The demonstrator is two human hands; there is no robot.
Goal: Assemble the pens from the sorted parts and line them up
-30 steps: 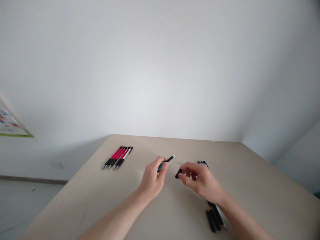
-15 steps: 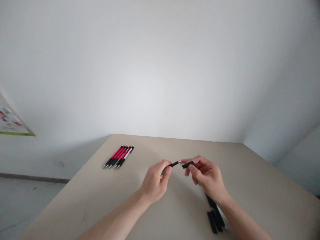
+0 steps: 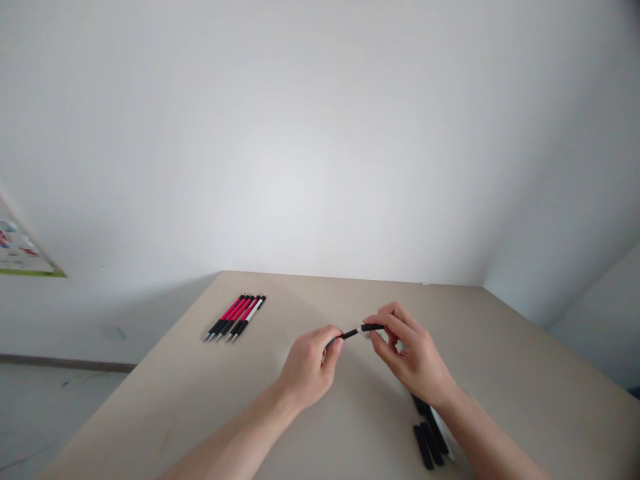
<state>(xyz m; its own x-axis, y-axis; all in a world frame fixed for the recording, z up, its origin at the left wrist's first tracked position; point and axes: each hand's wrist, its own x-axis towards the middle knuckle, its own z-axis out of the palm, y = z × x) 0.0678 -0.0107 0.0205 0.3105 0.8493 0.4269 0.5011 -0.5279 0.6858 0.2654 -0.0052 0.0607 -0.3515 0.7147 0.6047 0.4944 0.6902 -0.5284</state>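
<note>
Near the middle of the table, my left hand [image 3: 311,363] is closed on a pen [image 3: 351,333], whose dark front part points right and ends in a pale tip. A short black cap [image 3: 372,327] is pinched between the thumb and fingers of my right hand [image 3: 413,350]. The cap's left end is at the pen's tip; whether the tip is inside it I cannot tell. Below my right hand lie several black pieces [image 3: 429,443], partly hidden by that hand and forearm.
Several pens [image 3: 235,317], pink and black with one white, lie side by side at the table's left. The beige table [image 3: 300,293] meets a pale wall behind. A picture [image 3: 23,250] hangs at the far left.
The black cap in my right hand has moved left and turned nearly level, closing the gap to the pen's tip. My left hand has stayed almost in place.
</note>
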